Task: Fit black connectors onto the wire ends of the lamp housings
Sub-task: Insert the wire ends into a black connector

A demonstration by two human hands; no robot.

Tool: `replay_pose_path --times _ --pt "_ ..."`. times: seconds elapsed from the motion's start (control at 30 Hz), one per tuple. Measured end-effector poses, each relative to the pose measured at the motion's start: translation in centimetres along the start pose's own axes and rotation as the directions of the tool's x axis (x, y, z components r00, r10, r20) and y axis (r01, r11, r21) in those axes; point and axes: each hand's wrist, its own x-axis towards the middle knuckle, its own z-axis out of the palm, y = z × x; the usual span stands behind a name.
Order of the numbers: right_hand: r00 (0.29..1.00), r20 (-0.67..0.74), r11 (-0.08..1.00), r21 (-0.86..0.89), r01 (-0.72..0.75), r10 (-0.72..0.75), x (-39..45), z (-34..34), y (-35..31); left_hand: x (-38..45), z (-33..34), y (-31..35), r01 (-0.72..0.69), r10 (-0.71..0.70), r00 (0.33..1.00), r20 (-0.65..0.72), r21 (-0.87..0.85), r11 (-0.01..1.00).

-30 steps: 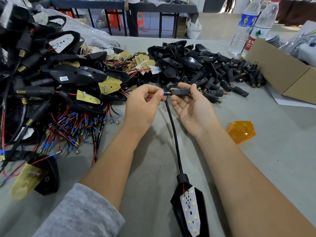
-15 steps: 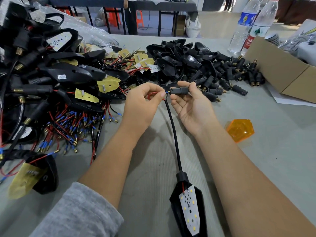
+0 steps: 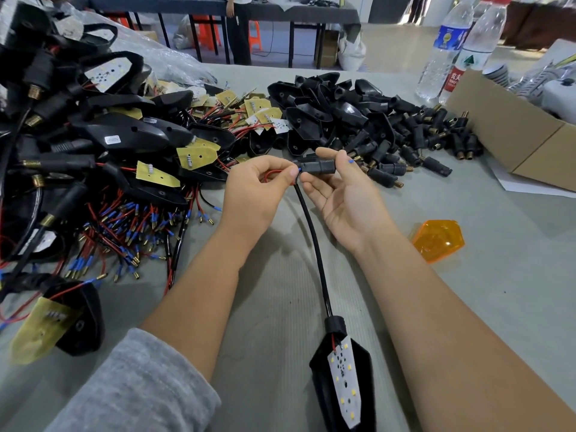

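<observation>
A black lamp housing [image 3: 343, 381] with a white LED board lies at the near edge, its black sleeved wire [image 3: 313, 241] rising to my hands. My left hand [image 3: 258, 194] pinches the red wire end at the top of the sleeve. My right hand [image 3: 346, 194] holds a black connector [image 3: 319, 167] between thumb and fingers, level with the wire end. A blue tip shows at the connector's right end, by my index finger. Loose black connectors [image 3: 414, 151] with brass ends lie in a heap behind my right hand.
A big pile of housings, yellow boards and red wires with blue ferrules [image 3: 103, 169] fills the left. Empty black shells [image 3: 327, 110] are heaped at the centre back. An orange lens [image 3: 438, 240], a cardboard box [image 3: 514, 135] and two water bottles [image 3: 452, 48] stand to the right.
The blue wire tip that was at the connector's left end now shows past its right end. Both hands stay in place.
</observation>
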Motion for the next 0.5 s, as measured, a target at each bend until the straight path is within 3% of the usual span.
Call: replay_pose_path --times 0.5 --pt "0.998 0.055 0.996 -0.084 0.014 -0.01 0.76 0.23 0.57 0.23 -0.08 -0.69 0.03 -0.029 0.999 -0.035 0.027 0.999"
